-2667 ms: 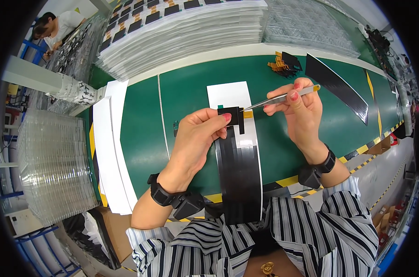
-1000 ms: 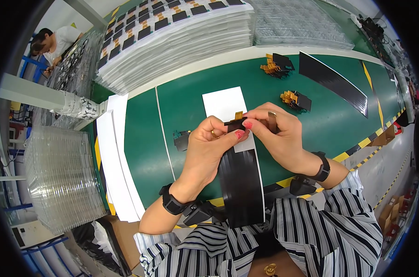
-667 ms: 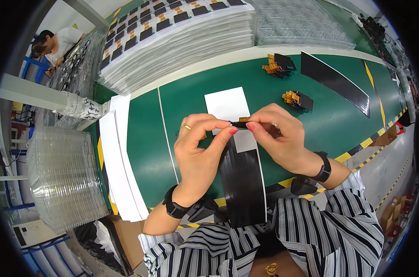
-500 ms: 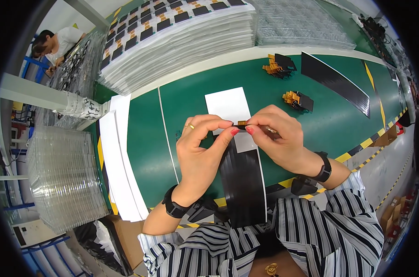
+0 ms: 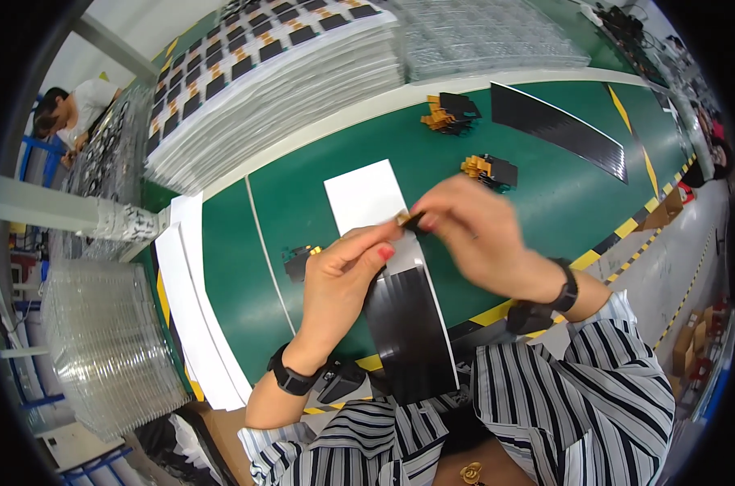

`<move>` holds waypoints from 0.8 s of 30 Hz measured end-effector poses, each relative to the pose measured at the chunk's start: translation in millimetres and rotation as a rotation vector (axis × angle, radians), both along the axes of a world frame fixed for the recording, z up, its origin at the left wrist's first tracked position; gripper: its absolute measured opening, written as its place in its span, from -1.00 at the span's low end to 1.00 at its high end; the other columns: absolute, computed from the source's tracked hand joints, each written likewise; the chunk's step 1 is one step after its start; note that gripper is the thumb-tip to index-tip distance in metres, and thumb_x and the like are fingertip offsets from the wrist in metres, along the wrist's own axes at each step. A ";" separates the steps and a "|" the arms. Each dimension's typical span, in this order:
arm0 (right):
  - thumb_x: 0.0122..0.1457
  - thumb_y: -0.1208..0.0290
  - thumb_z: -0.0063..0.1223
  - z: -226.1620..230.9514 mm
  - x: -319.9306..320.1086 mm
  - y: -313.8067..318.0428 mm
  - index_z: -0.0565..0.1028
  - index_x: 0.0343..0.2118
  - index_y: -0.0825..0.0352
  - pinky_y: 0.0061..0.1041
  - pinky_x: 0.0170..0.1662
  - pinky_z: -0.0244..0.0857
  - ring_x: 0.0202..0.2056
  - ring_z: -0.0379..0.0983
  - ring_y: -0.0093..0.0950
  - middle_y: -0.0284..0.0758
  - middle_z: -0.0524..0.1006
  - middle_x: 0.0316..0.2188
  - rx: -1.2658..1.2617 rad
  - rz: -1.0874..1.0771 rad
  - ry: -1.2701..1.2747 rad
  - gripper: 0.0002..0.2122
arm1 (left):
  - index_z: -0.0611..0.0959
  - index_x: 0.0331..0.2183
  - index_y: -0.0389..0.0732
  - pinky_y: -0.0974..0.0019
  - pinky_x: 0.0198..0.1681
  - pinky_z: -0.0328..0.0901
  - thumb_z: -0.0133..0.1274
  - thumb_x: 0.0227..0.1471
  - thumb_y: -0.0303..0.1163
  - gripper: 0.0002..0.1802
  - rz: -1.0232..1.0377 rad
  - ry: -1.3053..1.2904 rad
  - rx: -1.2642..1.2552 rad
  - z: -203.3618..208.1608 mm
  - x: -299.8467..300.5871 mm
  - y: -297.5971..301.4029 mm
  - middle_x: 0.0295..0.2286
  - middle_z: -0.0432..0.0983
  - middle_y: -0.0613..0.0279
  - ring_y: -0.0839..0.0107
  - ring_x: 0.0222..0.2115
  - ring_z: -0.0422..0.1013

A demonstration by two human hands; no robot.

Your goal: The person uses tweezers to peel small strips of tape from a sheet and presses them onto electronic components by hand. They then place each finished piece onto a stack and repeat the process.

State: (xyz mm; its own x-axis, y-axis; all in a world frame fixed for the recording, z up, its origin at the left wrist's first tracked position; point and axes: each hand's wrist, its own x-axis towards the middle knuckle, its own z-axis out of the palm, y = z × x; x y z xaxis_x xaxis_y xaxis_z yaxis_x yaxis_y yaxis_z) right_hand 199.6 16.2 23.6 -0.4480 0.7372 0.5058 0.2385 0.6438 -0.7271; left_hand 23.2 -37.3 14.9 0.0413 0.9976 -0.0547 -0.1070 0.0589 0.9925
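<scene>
The left hand (image 5: 345,271) and the blurred right hand (image 5: 474,236) pinch a small black part with a gold tab (image 5: 406,219) between fingertips, above a glossy black strip (image 5: 408,324) — flat, long, rectangular — at 6 o'clock. A white sheet (image 5: 363,194) lies at 12 on the matte green desk (image 5: 303,202); clear plastic trays (image 5: 100,340) stack at 9 o'clock.

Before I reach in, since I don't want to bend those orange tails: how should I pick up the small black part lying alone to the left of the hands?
Grip the small black part by its dark body, coming from the left. Its orange tail points right, toward the left hand, and the green mat on its left side is bare. It is too small to judge more.
</scene>
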 end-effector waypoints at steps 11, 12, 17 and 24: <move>0.10 0.54 -0.18 5.5 80.4 30.8 0.44 -0.40 0.46 -0.67 -0.43 0.18 -0.50 0.31 -0.57 -0.27 0.41 -0.46 0.209 -0.401 -0.235 -0.86 | 0.46 -0.23 -0.31 0.44 -0.31 0.25 -0.02 -0.09 -0.51 -0.72 0.000 0.098 -0.068 -5.2 7.4 3.3 -0.36 0.45 0.20 0.44 -0.39 0.34; 0.11 0.52 -0.19 8.3 75.4 27.3 0.44 -0.40 0.48 -0.68 -0.43 0.19 -0.51 0.32 -0.56 -0.27 0.42 -0.45 0.371 -0.427 -0.181 -0.85 | 0.48 -0.26 -0.31 0.42 -0.31 0.25 0.01 -0.13 -0.51 -0.72 -0.042 0.448 0.053 0.8 4.4 0.4 -0.36 0.45 0.19 0.39 -0.38 0.34; 0.14 0.46 -0.21 -5.5 24.5 -5.1 0.41 -0.41 0.54 -0.68 -0.43 0.27 -0.51 0.39 -0.52 -0.27 0.43 -0.44 -0.365 0.001 0.143 -0.79 | 0.54 -0.38 -0.30 0.32 -0.28 0.23 0.10 -0.30 -0.47 -0.71 -0.103 1.355 0.365 -5.6 -5.3 -26.6 -0.36 0.44 0.16 0.23 -0.34 0.32; 0.14 0.45 -0.22 -63.8 -21.8 9.4 0.39 -0.41 0.52 -0.57 -0.37 0.40 -0.42 0.47 -0.41 -0.19 0.44 -0.43 -0.914 0.033 0.390 -0.80 | 0.57 -0.43 -0.30 0.26 -0.24 0.17 0.13 -0.37 -0.36 -0.68 -0.097 1.500 0.487 -34.6 -30.9 -32.2 -0.33 0.44 0.16 0.23 -0.27 0.29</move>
